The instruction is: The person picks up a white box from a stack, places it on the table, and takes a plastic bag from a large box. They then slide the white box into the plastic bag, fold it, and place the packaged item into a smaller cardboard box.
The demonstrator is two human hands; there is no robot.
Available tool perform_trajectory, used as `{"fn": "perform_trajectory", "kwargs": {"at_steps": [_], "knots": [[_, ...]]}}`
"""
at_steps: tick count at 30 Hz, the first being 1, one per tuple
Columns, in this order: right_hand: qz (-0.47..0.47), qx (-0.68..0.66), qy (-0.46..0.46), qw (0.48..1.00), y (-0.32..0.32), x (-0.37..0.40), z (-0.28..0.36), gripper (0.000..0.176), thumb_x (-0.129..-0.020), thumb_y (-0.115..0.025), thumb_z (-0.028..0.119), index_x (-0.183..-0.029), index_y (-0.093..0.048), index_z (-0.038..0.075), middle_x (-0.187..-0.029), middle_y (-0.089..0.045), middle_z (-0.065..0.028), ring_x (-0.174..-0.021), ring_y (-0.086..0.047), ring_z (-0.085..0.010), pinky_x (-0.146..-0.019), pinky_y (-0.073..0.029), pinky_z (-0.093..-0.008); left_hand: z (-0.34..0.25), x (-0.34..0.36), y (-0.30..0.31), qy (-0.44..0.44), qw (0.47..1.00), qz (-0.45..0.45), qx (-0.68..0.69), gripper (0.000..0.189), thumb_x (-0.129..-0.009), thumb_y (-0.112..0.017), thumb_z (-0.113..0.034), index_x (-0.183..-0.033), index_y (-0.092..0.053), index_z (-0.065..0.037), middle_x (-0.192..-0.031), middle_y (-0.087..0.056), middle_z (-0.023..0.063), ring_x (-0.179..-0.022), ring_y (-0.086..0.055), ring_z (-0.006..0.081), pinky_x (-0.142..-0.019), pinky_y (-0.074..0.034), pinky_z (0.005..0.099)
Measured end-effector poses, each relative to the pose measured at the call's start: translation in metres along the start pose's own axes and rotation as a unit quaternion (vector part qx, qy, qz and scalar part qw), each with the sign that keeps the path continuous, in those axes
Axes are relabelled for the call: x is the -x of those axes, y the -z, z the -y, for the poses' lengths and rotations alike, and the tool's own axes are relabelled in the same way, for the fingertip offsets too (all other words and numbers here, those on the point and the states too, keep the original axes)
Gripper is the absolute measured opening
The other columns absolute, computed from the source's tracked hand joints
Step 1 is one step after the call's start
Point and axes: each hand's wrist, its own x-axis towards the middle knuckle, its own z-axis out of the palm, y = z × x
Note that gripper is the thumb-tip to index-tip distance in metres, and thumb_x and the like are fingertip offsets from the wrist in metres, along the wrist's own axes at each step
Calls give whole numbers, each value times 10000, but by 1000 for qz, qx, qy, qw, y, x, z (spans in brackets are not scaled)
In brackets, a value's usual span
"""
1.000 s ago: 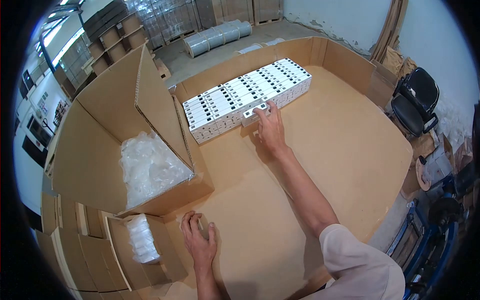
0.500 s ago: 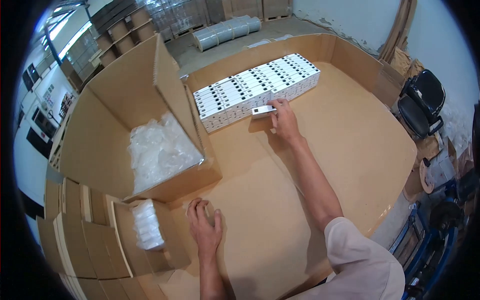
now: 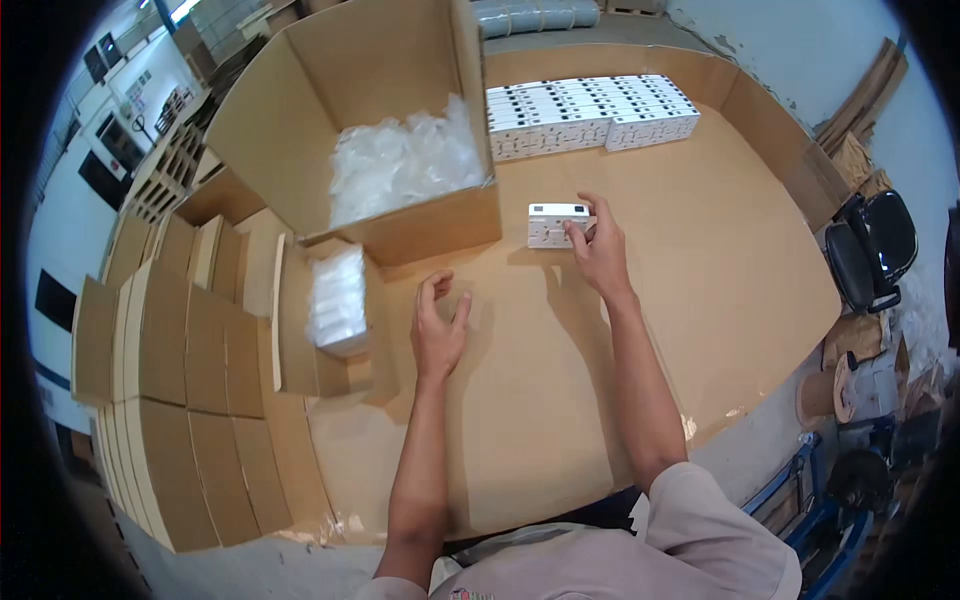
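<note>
My right hand (image 3: 604,258) grips a small white box (image 3: 548,228) by its right end, above the cardboard-covered table. The box has dark markings on its top and printing on its side. My left hand (image 3: 440,328) hangs over the table with thumb and fingers apart, holding nothing. Left of it, a small open carton (image 3: 292,330) contains several items in clear wrap (image 3: 340,298). Rows of matching white boxes (image 3: 600,125) stand packed together at the table's far side.
A large open carton (image 3: 400,235) full of clear plastic bags (image 3: 400,165) stands behind the small carton. Stacked brown cartons (image 3: 205,370) line the left side. A low cardboard wall (image 3: 775,140) edges the table. A black chair (image 3: 865,250) stands at the right.
My right hand has drawn the white box away from the rows, nearer to me. My left hand has moved forward with its fingers apart. The camera view has shifted.
</note>
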Motion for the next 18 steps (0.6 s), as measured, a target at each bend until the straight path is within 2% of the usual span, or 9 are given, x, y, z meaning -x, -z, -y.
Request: {"fn": "perform_trajectory", "kwargs": {"at_steps": [1,4,6,8,9,11,12,15,18], "knots": [[13,-10,-23,1000,-5,12,9,374,-917,-693,41,-1271,-582,-8,-1147,-691,-225,-836,-716,-327,-688,-566,-385,0,3,4,30,999,11,41,380,-949,-697,-128,-1301,-575,-54,-1138,-650,73,-986,-644,195,-902,-516,353],[21,-56,20,998,-32,40,14,356,-913,-729,53,-1243,-605,5,-993,-706,-132,-601,-574,-138,-588,-498,-315,1,11,17,106,980,42,165,345,-993,-663,-180,-1309,-581,-68,-1068,-662,51,-837,-625,115,-778,-514,294],[49,-62,16,997,-43,55,25,336,-918,-732,61,-1226,-611,4,-961,-705,-120,-608,-575,-131,-584,-493,-306,5,17,24,140,957,57,248,312,-1038,-612,-205,-1315,-579,-66,-1006,-669,36,-741,-592,72,-688,-496,254],[73,-75,12,994,-54,68,35,298,-923,-726,44,-1200,-622,6,-898,-694,-96,-626,-577,-111,-581,-485,-288,2,16,31,147,945,73,281,300,-1070,-557,-231,-1319,-575,-65,-958,-671,35,-738,-599,64,-648,-480,243],[80,-88,10,993,-60,73,37,297,-914,-730,45,-1188,-625,0,-918,-691,-107,-621,-576,-127,-580,-486,-301,0,15,32,153,938,81,301,299,-1086,-530,-244,-1321,-574,-65,-934,-672,34,-736,-603,60,-628,-472,238],[93,-115,8,989,-69,80,44,295,-895,-737,48,-1163,-630,-12,-957,-685,-128,-610,-576,-161,-577,-489,-326,5,11,30,149,939,79,299,352,-1102,-484,-312,-1327,-570,-56,-1009,-669,55,-776,-611,81,-673,-498,249],[114,-112,-6,987,-68,81,51,286,-899,-724,29,-1171,-640,-6,-1072,-661,-125,-690,-621,-143,-623,-507,-304,8,10,29,147,940,80,298,383,-1110,-461,-346,-1331,-568,-51,-1047,-667,66,-796,-615,92,-696,-511,255],[100,-228,62,967,-77,83,51,268,-924,-688,5,-1190,-647,2,-1238,-594,-118,-850,-664,-143,-718,-545,-301,18,2,26,163,910,39,379,359,-1106,-481,-327,-1320,-573,-53,-1085,-679,84,-828,-647,112,-759,-545,269],[125,-348,-8,929,-84,84,41,303,-928,-659,-44,-1224,-645,20,-1364,-511,-111,-1056,-677,-190,-841,-572,-313,11,-1,30,153,911,16,383,288,-1064,-568,-183,-1317,-571,-43,-1133,-674,96,-925,-658,132,-849,-561,287]]}}
